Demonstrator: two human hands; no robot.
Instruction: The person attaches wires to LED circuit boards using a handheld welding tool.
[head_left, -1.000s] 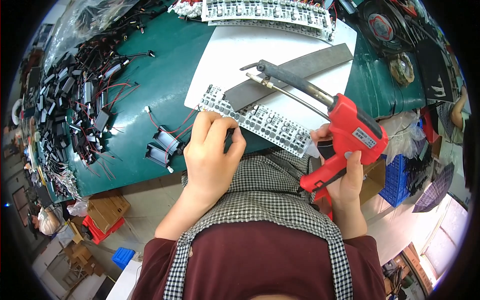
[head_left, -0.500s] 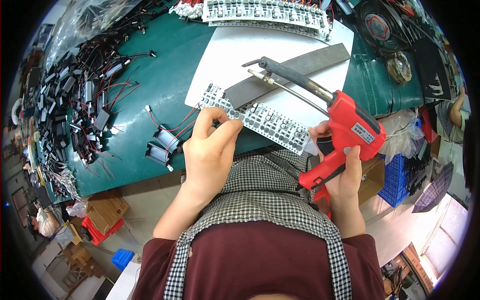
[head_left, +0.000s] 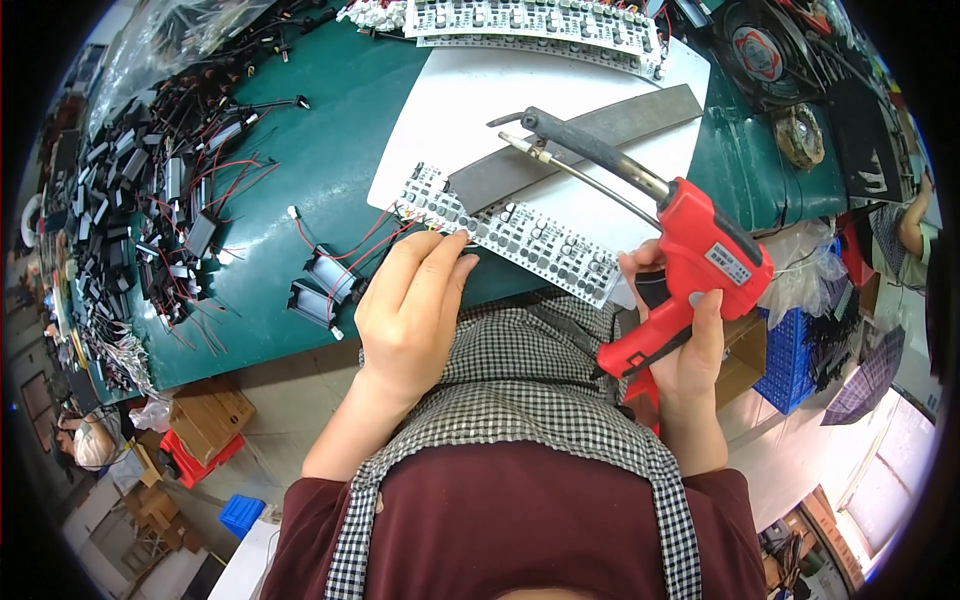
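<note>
My right hand (head_left: 690, 340) grips a red soldering gun (head_left: 715, 260) by its handle; its dark barrel and thin metal wire-feed tube point up and left. The tips hang over a grey metal bar (head_left: 580, 150). Under that bar lies a white circuit board strip (head_left: 550, 250) with many small components, slanting down to the right. At the lower edge of the board, near its left part, my left hand (head_left: 405, 310) has its fingers curled together; what they pinch, if anything, is hidden. Red and black wires (head_left: 375, 245) run from the board's left end to two grey metal-cased parts (head_left: 325, 285).
A white sheet (head_left: 420, 120) lies under the bar on the green table (head_left: 330, 130). More circuit strips (head_left: 530, 28) are stacked at the back. Black wired parts (head_left: 130, 190) heap up at the left. At the right are a solder or tape roll (head_left: 798, 137) and a fan (head_left: 755, 55).
My left hand has lowered slightly and turned, its fingers stretching from a raised pinch to the board's lower edge. The soldering gun has barely moved.
</note>
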